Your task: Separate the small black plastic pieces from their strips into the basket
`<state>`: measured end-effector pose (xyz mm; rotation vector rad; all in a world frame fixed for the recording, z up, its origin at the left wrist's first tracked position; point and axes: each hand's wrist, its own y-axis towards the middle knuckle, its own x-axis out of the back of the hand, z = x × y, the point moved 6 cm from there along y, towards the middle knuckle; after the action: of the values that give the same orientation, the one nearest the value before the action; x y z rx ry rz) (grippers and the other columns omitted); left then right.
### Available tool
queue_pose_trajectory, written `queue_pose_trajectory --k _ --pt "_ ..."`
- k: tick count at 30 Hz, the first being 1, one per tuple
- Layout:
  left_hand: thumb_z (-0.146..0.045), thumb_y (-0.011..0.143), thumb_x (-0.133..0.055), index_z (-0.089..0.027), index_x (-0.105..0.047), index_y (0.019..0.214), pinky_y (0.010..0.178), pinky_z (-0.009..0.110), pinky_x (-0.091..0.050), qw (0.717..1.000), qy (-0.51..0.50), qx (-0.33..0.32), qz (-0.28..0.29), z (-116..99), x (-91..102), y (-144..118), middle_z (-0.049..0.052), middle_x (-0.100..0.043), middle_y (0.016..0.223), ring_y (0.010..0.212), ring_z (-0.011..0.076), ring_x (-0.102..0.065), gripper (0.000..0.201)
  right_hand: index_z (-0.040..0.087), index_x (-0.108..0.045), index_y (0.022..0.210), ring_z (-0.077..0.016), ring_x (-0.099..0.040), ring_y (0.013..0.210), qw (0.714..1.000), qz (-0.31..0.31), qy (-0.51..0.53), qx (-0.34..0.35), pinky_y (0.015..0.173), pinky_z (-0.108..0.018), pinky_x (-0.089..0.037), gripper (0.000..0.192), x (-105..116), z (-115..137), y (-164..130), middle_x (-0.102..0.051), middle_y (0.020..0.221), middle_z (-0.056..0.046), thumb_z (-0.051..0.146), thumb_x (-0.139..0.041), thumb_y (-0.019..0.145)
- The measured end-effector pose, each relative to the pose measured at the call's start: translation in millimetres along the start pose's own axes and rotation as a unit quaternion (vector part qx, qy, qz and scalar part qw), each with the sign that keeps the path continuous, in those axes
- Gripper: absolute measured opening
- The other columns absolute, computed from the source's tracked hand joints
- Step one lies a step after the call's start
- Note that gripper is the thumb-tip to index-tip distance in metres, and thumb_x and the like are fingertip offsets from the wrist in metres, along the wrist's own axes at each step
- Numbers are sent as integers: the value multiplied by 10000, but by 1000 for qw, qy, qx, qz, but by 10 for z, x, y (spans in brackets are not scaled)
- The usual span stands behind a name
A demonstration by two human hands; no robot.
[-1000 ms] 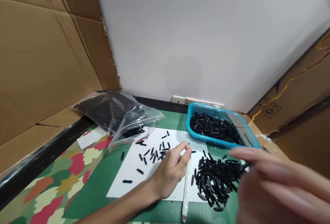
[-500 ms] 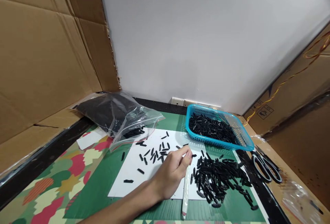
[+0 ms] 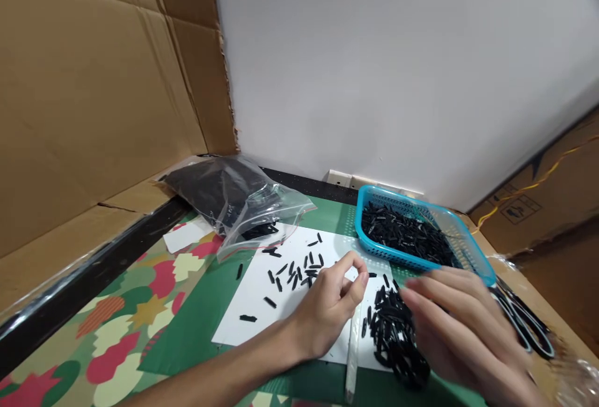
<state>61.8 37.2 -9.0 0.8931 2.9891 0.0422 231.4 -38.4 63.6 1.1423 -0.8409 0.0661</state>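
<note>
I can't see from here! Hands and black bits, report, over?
Left hand curled on white paper. Right hand spread over black pieces. Scissors beside it.

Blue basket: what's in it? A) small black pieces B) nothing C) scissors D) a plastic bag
A: the basket holds a heap of small black pieces, like the pile on the table under the right hand; the scissors lie outside it to the right, and the bag lies far left.

"Bright in here, even overhead light, soft shadows."
"Right hand [image 3: 461, 332] is smeared with motion blur, though. The wall [image 3: 397, 63] bends at the edges. Slight glare on the bag [image 3: 243, 198]."
</note>
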Motion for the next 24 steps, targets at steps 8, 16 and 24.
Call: queue_pose_trajectory --k 8,16,24 --pt "-541 1069 -494 -238 -484 999 463 228 -150 1000 -10 12 22 29 -40 29 -124 -282 542 471 77 -239 311 197 -667 1231 -245 -668 858 997 -18 -37 -61 746 -396 -525 285 -483 -245 68 -779 971 -82 78 -633 974" --pt "-536 1087 -453 -227 -541 1058 440 228 -137 999 -25 27 33 64 -56 35 -123 -273 521 449 75 -218 323 201 -695 1066 -200 -625 787 988 -30 64 -140 730 -368 -525 126 -454 -371 45 -750 862 -49 105 -626 1022" --pt "-537 1077 -476 -235 -503 993 439 220 -133 1000 -18 10 7 5 -50 43 -131 -281 506 445 71 -210 315 186 -698 1051 -196 -620 768 989 -32 68 -130 726 -363 -511 84 -429 -362 74 -748 852 -56 121 -655 1020"
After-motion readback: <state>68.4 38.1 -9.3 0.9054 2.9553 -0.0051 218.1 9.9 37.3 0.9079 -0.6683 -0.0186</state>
